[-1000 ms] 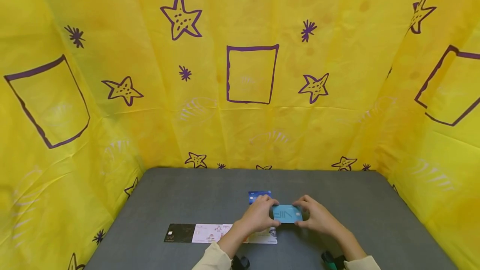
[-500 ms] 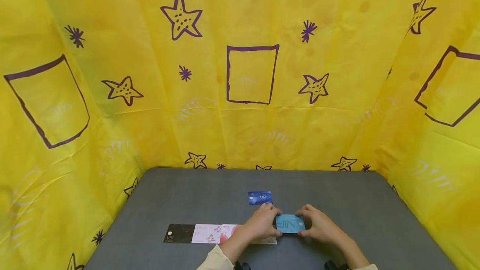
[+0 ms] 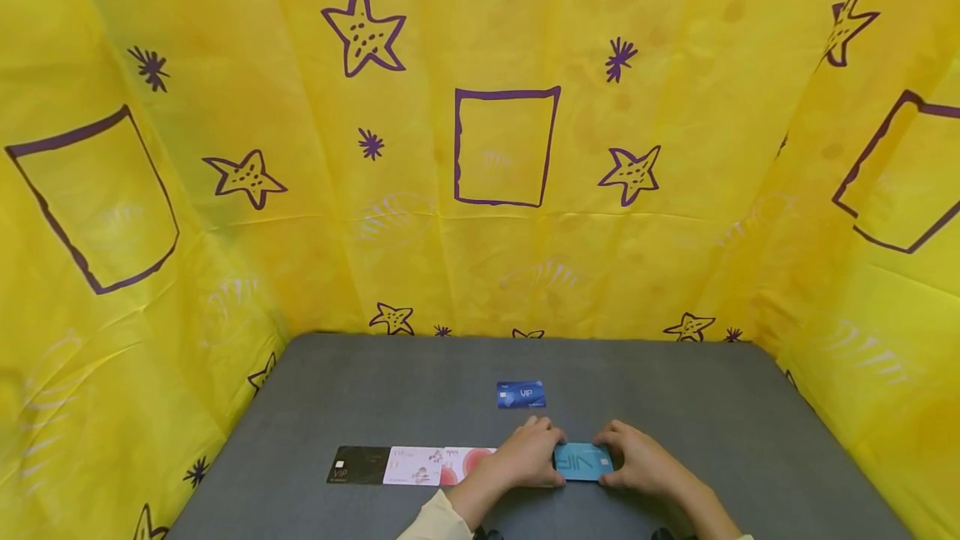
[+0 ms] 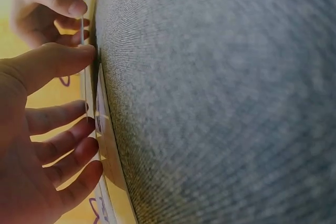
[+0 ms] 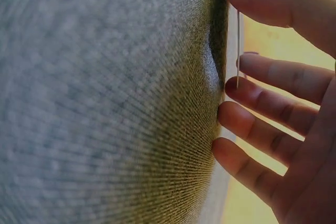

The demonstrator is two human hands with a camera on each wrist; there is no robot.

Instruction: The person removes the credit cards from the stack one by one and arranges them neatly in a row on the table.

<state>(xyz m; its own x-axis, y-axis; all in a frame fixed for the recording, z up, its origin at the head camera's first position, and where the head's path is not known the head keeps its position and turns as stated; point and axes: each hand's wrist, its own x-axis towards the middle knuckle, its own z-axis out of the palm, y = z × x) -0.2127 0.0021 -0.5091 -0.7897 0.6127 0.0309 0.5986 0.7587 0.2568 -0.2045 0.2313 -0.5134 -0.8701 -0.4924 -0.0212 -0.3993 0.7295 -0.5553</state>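
Observation:
A teal card (image 3: 583, 462) marked VIP, its lettering upside down in the head view, is held flat by its two short edges. My left hand (image 3: 531, 455) pinches the left edge between thumb and fingers. At the right edge, my right hand (image 3: 637, 458) does the same. Both wrist views show the card edge-on, close over the grey cloth. Left of it runs a row: a black VIP card (image 3: 358, 465), a pale pink card (image 3: 412, 466) and a white card with red circles (image 3: 467, 463). My left hand and forearm hide the row's right end.
A blue VIP card (image 3: 521, 395) lies alone behind my hands. The grey cloth-covered table (image 3: 750, 423) is bounded at the back and sides by a yellow curtain (image 3: 495, 273) with purple starfish drawings.
Both hands have brought the teal card toward me, slightly right and lower, to the right end of the row. The blue card, partly covered before, now shows fully.

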